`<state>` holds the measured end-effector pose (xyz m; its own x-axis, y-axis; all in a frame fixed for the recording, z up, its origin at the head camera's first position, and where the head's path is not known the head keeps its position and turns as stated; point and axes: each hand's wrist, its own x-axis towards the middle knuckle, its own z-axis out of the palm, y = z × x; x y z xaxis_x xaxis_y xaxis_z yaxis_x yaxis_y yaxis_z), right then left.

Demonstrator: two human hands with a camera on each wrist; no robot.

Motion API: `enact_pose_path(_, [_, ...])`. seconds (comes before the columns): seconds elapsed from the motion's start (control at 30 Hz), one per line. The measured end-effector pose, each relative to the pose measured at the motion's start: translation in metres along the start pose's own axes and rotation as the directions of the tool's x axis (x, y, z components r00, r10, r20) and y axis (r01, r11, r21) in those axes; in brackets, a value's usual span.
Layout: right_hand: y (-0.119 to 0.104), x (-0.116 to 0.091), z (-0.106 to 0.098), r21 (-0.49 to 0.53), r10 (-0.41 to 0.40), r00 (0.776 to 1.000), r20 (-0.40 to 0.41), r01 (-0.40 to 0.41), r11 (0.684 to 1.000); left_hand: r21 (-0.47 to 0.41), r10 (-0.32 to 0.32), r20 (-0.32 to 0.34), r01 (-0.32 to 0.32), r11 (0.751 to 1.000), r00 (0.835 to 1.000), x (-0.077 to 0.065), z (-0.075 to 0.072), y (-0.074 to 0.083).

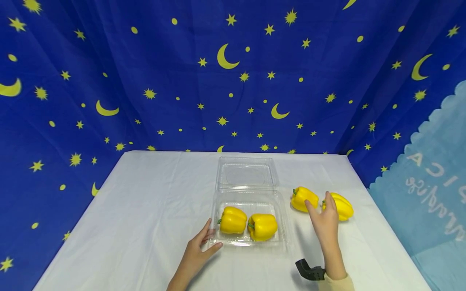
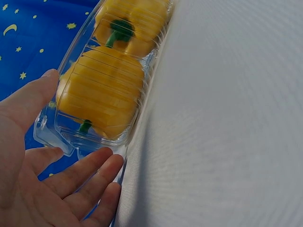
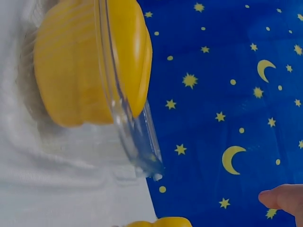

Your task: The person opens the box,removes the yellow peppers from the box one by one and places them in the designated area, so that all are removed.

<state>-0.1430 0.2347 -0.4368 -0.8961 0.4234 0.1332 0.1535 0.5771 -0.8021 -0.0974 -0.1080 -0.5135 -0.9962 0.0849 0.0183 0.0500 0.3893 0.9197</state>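
Four peppers (image 1: 234,220), one clear container (image 1: 248,197)

A blue curtain (image 1: 240,87) (starry and moon-dotted) hangs behind a white-covered table (image 1: 153,202), a pale-blue lettered cloth (image 1: 433,182) at right

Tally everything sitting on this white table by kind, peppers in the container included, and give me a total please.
Yellow bell peppers: 4
Clear plastic container, counted with its lid: 1
Total: 5
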Motion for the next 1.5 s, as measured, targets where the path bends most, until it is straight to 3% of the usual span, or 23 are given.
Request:
enact_pose_path(1.07, [-0.009, -0.015, 0.009, 0.014, -0.067, 0.998, 0.004, 0.067, 0.998, 0.025, 0.010, 0.000, -0.010, 1.000, 1.000, -0.001, 0.000, 0.001])
enact_pose_path(1.5, [-0.010, -0.022, 0.022, 0.059, -0.157, 0.986, -0.050, 0.160, 0.985, 0.071, 0.004, -0.002, -0.004, 0.997, 1.000, 0.001, 0.001, -0.002])
